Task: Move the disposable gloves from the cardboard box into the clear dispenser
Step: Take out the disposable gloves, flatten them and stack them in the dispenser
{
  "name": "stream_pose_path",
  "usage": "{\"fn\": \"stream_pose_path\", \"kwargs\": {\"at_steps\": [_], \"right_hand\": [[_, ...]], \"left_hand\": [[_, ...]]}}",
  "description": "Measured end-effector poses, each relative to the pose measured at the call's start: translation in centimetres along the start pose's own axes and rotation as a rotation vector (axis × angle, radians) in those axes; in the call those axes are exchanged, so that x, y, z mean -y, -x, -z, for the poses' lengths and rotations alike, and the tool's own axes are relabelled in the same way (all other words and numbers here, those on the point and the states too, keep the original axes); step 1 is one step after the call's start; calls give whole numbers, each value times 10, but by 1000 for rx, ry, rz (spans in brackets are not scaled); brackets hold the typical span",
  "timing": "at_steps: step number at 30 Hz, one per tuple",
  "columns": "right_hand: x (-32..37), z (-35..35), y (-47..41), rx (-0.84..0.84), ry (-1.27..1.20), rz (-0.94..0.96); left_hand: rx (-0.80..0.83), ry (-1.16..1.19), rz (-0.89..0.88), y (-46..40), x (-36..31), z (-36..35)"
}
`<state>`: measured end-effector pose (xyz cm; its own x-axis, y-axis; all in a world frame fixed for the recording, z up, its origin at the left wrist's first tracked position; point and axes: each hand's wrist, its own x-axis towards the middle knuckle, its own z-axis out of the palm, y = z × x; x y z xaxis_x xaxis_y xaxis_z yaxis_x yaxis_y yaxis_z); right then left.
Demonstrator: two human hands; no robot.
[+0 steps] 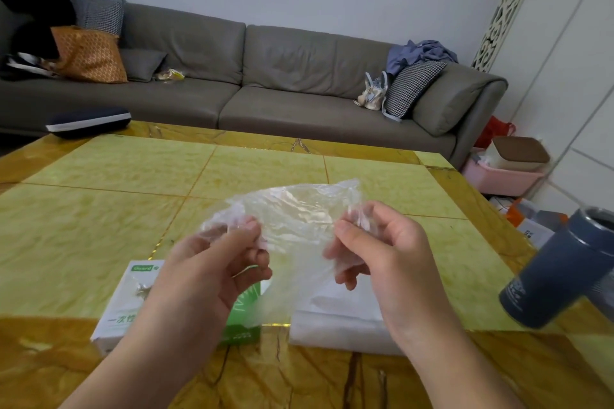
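Soft even daylight, table glare, wide-angle bending at edges.

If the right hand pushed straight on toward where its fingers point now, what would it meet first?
The right hand points left, so it would probably meet the thin plastic glove it already pinches, then the left hand. Depth is unclear.

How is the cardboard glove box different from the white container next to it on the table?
The cardboard glove box is white with green panels and print; the white container looks plain, translucent, with no print visible. The box lies under the left hand, the container under the right hand. Both rest flat near the table's front edge, partly hidden.
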<state>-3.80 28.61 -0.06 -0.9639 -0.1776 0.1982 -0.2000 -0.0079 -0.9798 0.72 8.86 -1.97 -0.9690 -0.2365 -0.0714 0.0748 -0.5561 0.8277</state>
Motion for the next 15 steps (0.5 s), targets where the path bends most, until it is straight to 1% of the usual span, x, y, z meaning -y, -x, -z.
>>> {"fn": "stream_pose_path", "kwargs": {"at_steps": [3,5,6,7,9,11,12,13,14,15], "right_hand": [[2,25,-9,35,34,-77],[3,40,-15,-30,-8,-120],[3,45,-17,-82,-31,-122],[3,54,-19,-142,-51,-124],[1,70,-22,-240,-74,-132],[-4,82,-25,-288,-25,-151],[-9,86,-26,-286,17,-168],[-13,86,-28,-261,69,-187],[-18,85,-28,-230,132,-205],[-23,83,-29,-202,205,-221]], "left_hand": [[76,-198,-48,0,1,-17],[139,-374,-116,2,3,-33],[136,-432,-147,2,3,-39],[117,-457,-172,1,4,-45],[43,-418,-191,-1,7,-51],[-60,-404,-258,0,11,-53],[-97,-457,-359,3,14,-56],[-103,-556,-510,8,16,-60],[-53,-704,-682,14,17,-68],[37,-889,-843,20,19,-79]]}}
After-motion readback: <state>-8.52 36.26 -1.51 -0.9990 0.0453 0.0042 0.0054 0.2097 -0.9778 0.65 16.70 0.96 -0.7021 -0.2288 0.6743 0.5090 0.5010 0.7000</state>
